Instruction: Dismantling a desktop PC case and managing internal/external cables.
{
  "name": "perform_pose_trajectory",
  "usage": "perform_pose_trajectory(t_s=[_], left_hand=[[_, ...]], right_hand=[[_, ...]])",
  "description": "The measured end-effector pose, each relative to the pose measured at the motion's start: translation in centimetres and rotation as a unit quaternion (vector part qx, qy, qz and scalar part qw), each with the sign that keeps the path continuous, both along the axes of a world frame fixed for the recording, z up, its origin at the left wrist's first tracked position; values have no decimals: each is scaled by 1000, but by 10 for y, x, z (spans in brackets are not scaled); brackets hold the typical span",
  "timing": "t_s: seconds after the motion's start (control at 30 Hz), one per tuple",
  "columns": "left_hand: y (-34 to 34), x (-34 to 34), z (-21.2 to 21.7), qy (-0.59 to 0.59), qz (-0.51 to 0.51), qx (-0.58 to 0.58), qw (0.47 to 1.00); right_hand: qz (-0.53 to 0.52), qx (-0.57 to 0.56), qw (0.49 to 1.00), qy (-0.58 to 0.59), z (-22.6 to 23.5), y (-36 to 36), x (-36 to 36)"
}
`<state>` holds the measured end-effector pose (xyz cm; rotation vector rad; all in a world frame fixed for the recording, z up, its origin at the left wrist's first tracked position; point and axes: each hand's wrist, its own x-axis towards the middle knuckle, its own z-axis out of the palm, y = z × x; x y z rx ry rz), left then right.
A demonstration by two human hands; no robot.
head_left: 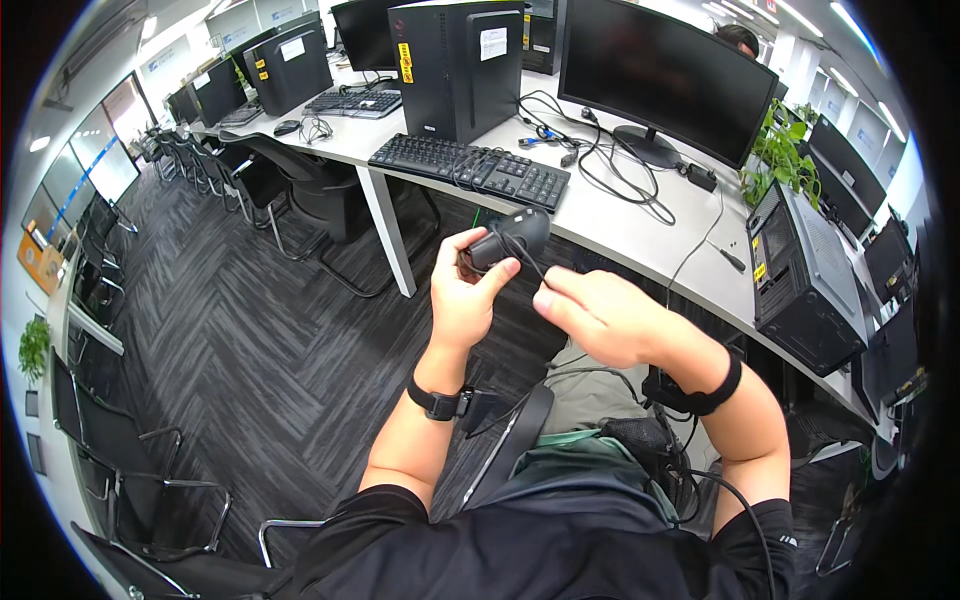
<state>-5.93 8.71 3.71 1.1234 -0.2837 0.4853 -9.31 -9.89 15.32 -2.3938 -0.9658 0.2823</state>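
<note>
A black computer mouse [529, 229] is up in front of me, off the desk's near edge, with loops of its own cable around it. My left hand [463, 298] is closed on the mouse and the bunched cable, thumb pressed against the loops. A stretch of mouse cable [529, 262] runs from there to my right hand [610, 318], which pinches it between thumb and fingers. Just beyond the mouse, a black keyboard [470, 168] lies along the desk edge with its cable bundled on top.
On the white desk [625, 235] stand a black computer tower [455, 75] and a monitor [665, 75], with loose cables [610, 165] between them. Another tower [805, 270] lies at the right, near a green plant [780, 150]. An office chair [310, 190] stands at the left.
</note>
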Motion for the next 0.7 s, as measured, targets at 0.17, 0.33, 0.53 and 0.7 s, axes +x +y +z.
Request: perform_pose_trajectory(t_s=[0.17,0.33,0.53,0.7], left_hand=[[20,-16,5,44,-250,136,958],[5,-11,4,-102,-300,-185,930],[-12,10,0,-27,94,-37,995],[-16,-4,-9,-137,80,211,965]], right_hand=[[-54,76,993,-70,17,-8,19],[-129,86,983,100,-6,-7,52],[-50,25,995,86,-32,3,22],[-30,12,999,35,-2,-4,12]])
